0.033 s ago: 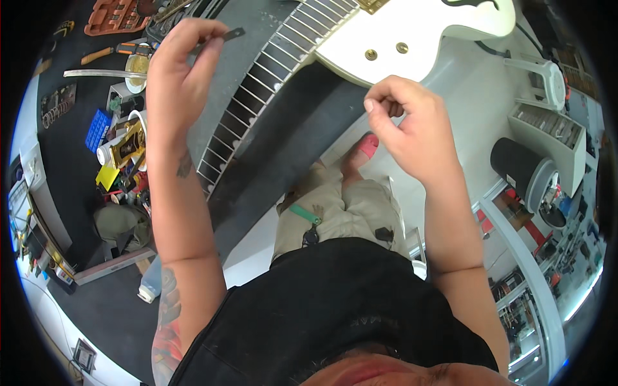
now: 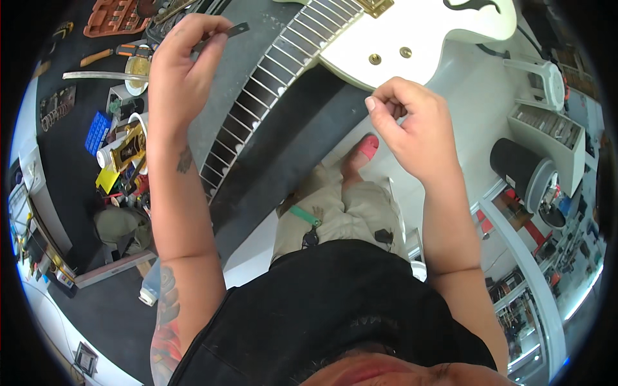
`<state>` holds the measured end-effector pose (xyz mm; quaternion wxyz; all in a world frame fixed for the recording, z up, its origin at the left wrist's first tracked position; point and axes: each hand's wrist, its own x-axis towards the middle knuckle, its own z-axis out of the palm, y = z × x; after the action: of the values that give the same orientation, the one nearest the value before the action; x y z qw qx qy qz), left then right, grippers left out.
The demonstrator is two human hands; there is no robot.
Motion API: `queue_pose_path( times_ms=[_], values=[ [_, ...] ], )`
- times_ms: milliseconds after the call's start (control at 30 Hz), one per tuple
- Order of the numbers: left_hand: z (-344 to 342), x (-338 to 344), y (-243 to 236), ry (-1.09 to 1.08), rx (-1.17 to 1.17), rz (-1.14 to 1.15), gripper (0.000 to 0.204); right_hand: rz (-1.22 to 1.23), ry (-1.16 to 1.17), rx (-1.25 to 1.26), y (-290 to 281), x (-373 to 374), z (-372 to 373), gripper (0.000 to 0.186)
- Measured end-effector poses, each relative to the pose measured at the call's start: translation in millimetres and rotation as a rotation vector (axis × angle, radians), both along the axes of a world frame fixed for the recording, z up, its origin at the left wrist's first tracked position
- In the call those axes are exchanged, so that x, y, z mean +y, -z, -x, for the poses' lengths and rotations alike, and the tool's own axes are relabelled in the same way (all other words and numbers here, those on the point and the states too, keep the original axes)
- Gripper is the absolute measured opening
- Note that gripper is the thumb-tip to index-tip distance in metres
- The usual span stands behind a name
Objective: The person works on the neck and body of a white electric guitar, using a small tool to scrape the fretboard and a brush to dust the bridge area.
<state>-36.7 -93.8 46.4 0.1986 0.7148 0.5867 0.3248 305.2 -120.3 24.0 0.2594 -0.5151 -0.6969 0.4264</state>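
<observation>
A white guitar (image 2: 421, 32) with an f-hole and gold hardware lies at the top, its fretted neck (image 2: 264, 100) slanting down to the lower left. My left hand (image 2: 187, 67) is beside the neck, on its left. Between its thumb and fingers it pinches a thin dark metal strip (image 2: 239, 29) with a hole near the end. My right hand (image 2: 409, 122) is just below the lower edge of the guitar body, fingers curled toward the thumb. Whatever it may hold is hidden, and I cannot tell if it touches the body.
On the dark bench at left are an orange tool case (image 2: 116, 16), a wooden-handled tool (image 2: 106, 55), a blue tray (image 2: 98, 132) and a cap (image 2: 121, 225). At right stand a white stool (image 2: 537, 80), a black bin (image 2: 518, 164) and a white cabinet (image 2: 557, 135).
The guitar has shifted slightly to the right and down. My left hand and the strip have moved a little; my right hand has hardly moved.
</observation>
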Motion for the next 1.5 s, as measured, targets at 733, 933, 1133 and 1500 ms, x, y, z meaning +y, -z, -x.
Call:
queue_pose_path(
  times_ms=[733, 933, 1133, 1500],
  values=[
    [20.9, -1.3, 7.5, 0.017, -0.071, 0.072, 0.015, 0.044, 0.105, 0.157, 1.2, 2.7, 6.0, 0.006],
    [7.9, 31.2, 6.0, 0.249, 0.204, -0.059, 0.014, -0.195, 0.193, 0.179, -0.3, 21.8, 28.0, 0.008],
    [14.9, 44.2, 13.3, 0.215, 0.025, -0.017, 0.013, -0.273, 0.227, 0.01, 5.7, 23.1, 50.8, 0.014],
    [-22.2, 31.9, 24.1, 0.547, 0.198, -0.102, 0.025, -0.436, 0.172, -0.133, 23.6, 8.8, 89.5, 0.021]
  ],
)
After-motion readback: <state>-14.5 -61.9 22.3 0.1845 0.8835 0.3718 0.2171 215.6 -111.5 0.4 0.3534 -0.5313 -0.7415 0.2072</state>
